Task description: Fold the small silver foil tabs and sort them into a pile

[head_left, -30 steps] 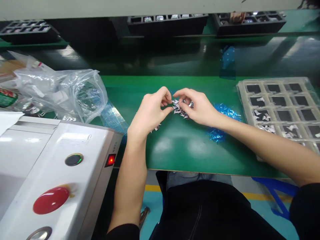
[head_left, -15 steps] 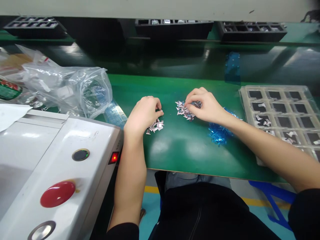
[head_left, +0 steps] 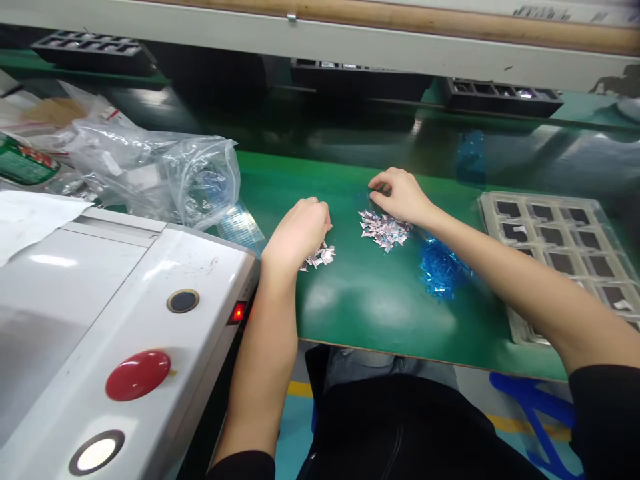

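Note:
My left hand (head_left: 303, 230) is closed in a pinch over a small pile of flat, pale pieces with dark edges (head_left: 324, 255); whatever is between its fingertips is too small or hidden to make out. To its right lies a larger pile of the same small pieces (head_left: 385, 230). Just behind that pile is my right hand (head_left: 400, 195), thumb and forefinger apart, with nothing visible between them. Under my right forearm sits a heap of shiny blue film strips (head_left: 443, 270).
A clear compartment tray (head_left: 560, 263) with dark squares stands at the right. On the left are a white machine (head_left: 210, 267) with a red button (head_left: 139, 375) and crumpled plastic bags (head_left: 150, 167). Black divided trays (head_left: 500, 100) line the back shelf.
My right hand has lifted off the larger pile and moved behind it, its fingers parting. My left hand stays at the small pile. The camera view has tilted and shifted slightly.

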{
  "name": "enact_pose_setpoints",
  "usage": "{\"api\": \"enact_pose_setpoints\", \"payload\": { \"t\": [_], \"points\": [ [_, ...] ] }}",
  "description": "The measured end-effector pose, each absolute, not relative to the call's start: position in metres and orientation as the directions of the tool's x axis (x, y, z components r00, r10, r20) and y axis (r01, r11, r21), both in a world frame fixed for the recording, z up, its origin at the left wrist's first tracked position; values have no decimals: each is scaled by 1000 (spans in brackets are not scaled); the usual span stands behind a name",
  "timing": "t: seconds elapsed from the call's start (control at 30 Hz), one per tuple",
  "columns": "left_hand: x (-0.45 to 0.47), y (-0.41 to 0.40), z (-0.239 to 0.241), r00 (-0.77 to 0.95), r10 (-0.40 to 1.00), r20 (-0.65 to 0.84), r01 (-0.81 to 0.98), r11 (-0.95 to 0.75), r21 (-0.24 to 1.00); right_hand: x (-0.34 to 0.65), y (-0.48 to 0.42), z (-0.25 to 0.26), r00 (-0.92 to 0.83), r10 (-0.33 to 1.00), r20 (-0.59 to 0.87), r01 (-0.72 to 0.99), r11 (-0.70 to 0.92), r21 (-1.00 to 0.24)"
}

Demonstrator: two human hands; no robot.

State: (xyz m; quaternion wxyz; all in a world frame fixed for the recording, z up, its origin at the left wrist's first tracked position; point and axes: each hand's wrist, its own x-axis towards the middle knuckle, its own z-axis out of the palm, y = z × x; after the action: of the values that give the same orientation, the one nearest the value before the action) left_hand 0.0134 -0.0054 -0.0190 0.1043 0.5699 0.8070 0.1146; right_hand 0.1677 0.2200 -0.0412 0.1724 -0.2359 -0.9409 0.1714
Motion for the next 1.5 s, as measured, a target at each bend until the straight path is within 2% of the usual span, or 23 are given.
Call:
{"api": "enact_pose_setpoints", "payload": {
  "t": [0.17,0.27,0.43,0.6,0.73,0.87,1.0,1.17,1.3,1.5],
  "points": [
    [16,-6,-11,-338,941,8,891,317,325,157,237,-51,-811,531,244,431,826,-365],
    [17,-6,-9,-367,930,36,856,322,404,155,244,-57,-807,527,267,417,828,-376],
    [16,-6,-9,-334,929,162,810,195,553,155,251,-70,-797,476,372,332,859,-389],
    [20,-4,-3,-322,930,176,760,143,634,151,257,-77,-781,476,404,285,847,-448],
    [21,-2,0,-321,937,138,736,155,659,147,255,-76,-736,550,396,327,800,-503],
    [20,-1,1,-336,934,123,714,167,680,147,246,-72,-734,550,399,259,770,-584],
    [21,-2,2,-338,930,142,709,153,688,151,235,-63,-706,587,396,309,759,-574],
    [28,-4,4,-299,937,180,687,80,723,178,197,-32,-692,524,497,206,803,-560],
    [33,-3,2,-244,937,248,654,-30,756,203,151,-11,-681,555,477,131,734,-667],
    [39,-1,0,-230,956,180,679,25,734,215,126,-15,-731,550,404,128,692,-711]
  ]
}}
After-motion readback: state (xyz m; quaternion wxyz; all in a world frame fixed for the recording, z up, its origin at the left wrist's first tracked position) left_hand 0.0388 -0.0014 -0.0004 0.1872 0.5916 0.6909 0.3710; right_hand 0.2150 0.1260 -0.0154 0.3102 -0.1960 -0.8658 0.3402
